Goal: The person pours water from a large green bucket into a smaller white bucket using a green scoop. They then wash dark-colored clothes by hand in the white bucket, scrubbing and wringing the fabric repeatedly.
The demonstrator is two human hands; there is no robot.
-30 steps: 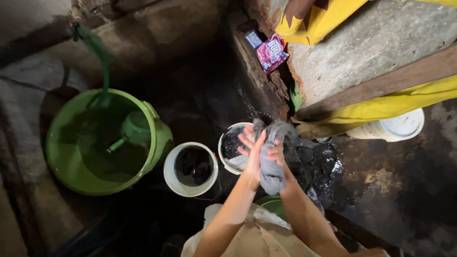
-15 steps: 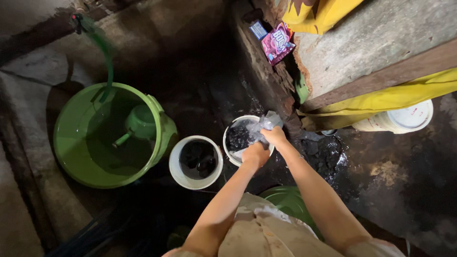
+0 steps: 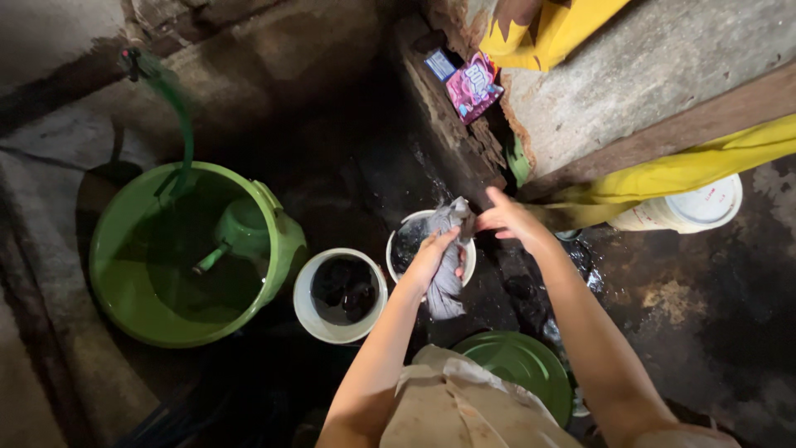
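We see a big round green plastic tub, then two small white plastic buckets. Over the farther one hangs a wet grey cloth, gripped by our left hand; our right hand spreads open beside it.

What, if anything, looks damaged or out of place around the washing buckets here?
The wall edge behind the small white bucket is crumbling and ragged. The floor beside it is wet. The left hand holds a grey cloth over that bucket.
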